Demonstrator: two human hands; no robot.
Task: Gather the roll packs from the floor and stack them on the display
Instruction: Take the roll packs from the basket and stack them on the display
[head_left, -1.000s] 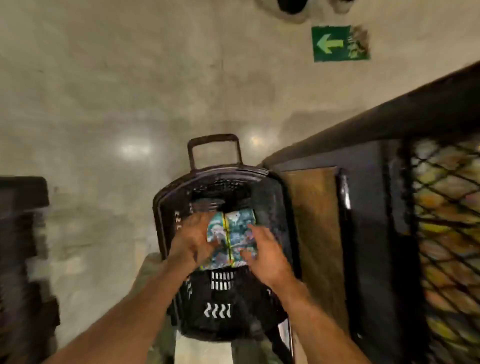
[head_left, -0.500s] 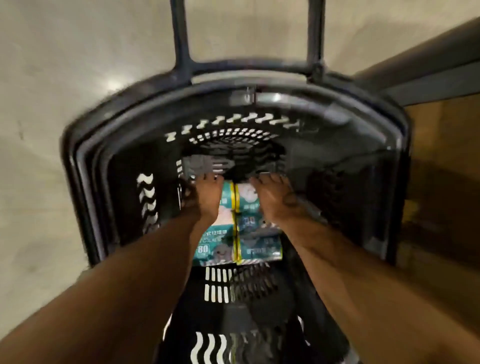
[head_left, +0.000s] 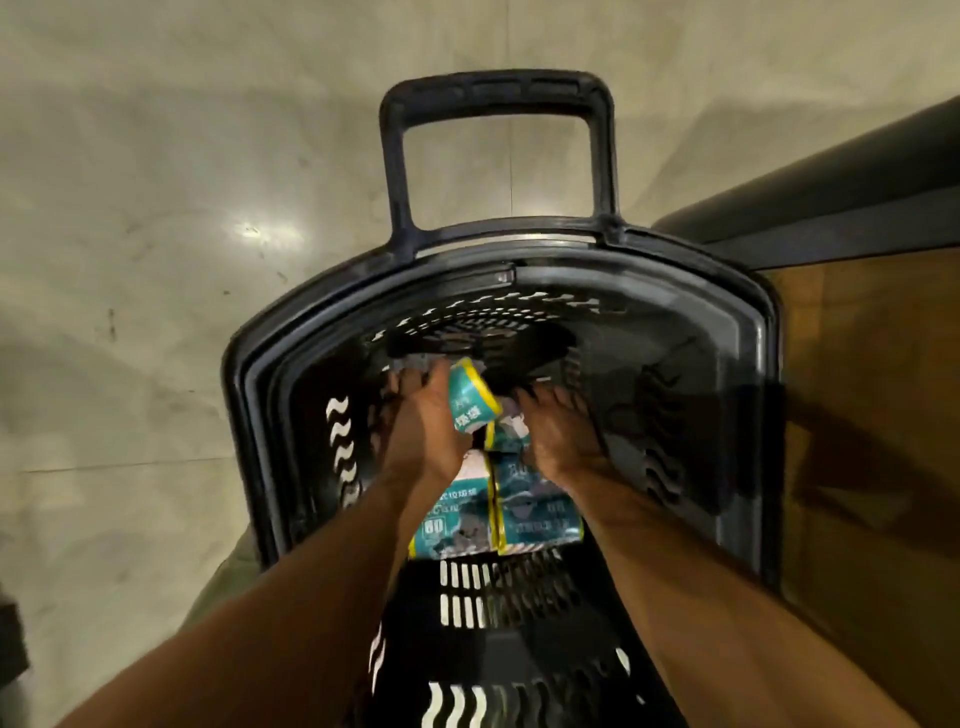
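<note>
Roll packs (head_left: 493, 519) in teal wrap with yellow edging lie side by side at the bottom of a black basket (head_left: 748, 364). The basket stands on the pale floor (head_left: 156, 208) with its pull handle (head_left: 498, 98) raised on the far side. Both arms reach down inside it.

The left hand (head_left: 421, 426) has its fingers curled round one pack (head_left: 470, 397), which is tilted up at the far end above the others. The right hand (head_left: 558, 441) lies on the far end of the right-hand pack with its fingers reaching forward. Whether it grips or only rests there cannot be told.

The likely trouble is in the lift. The tilted pack seems held by one end only, and the wrap looks smooth, so it could slide out of the fingers and drop back. Taking several packs at once may let the middle ones squeeze free. The basket is deep and narrow, so a pack could also catch on its wall or rim on the way up.
</note>
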